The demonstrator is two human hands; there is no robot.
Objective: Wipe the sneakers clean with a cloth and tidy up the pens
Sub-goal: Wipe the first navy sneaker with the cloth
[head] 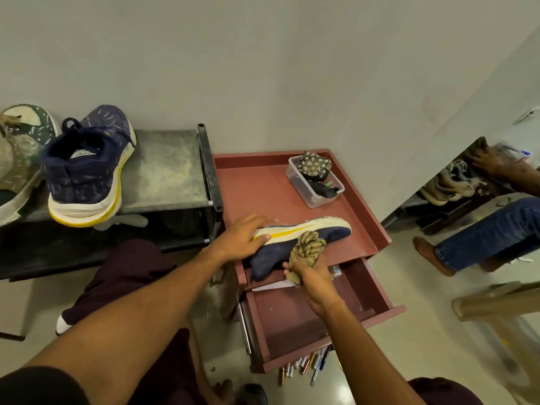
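A navy sneaker (pixel 327 233) with a white and yellow sole lies on its side at the front edge of a red-brown cabinet top (pixel 263 194). My left hand (pixel 242 238) grips its heel end. My right hand (pixel 311 276) holds a bunched tan striped cloth (pixel 308 247) against the sneaker's upper. Its mate, a second navy sneaker (pixel 87 168), stands on a dark shoe rack (pixel 169 168) to the left. Several pens (pixel 306 363) lie on the floor beneath the open drawer (pixel 295 314).
A clear plastic box (pixel 315 182) with a floral pouch sits at the back of the cabinet top. A green and white shoe (pixel 20 159) rests at the rack's far left. Another person's leg (pixel 485 238) and hand are at the right, near a pale stool (pixel 502 311).
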